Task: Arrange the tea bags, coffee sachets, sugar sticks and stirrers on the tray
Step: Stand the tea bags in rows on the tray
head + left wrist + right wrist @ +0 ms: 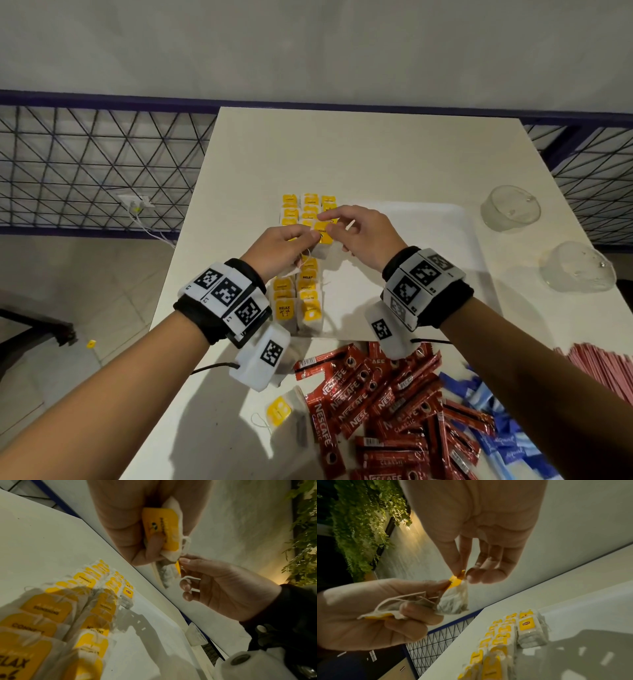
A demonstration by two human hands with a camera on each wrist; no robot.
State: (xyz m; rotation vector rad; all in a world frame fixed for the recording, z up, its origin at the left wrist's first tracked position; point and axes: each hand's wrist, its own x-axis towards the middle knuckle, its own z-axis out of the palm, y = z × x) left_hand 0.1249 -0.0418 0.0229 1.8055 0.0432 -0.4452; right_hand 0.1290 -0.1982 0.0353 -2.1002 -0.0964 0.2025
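— What lies nearest you?
— Coffee sachets [387, 404] heaped at the table's near edge, off the tray [455, 246].
— And your hands?
— Above the tray, your left hand [277, 248] curls round one tea bag [161, 530]; your right hand [363, 234] pinches another tea bag's tag [456, 581]. Beyond, tea bag rows [310, 205].

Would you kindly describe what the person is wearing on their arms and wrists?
Both forearms are bare, with no sleeves. Each wrist carries a black fabric band topped by white plates printed with black square fiducial markers. A white boxy camera housing with its own marker hangs under each wrist, trailing a thin black cable. No gloves or rings are visible.
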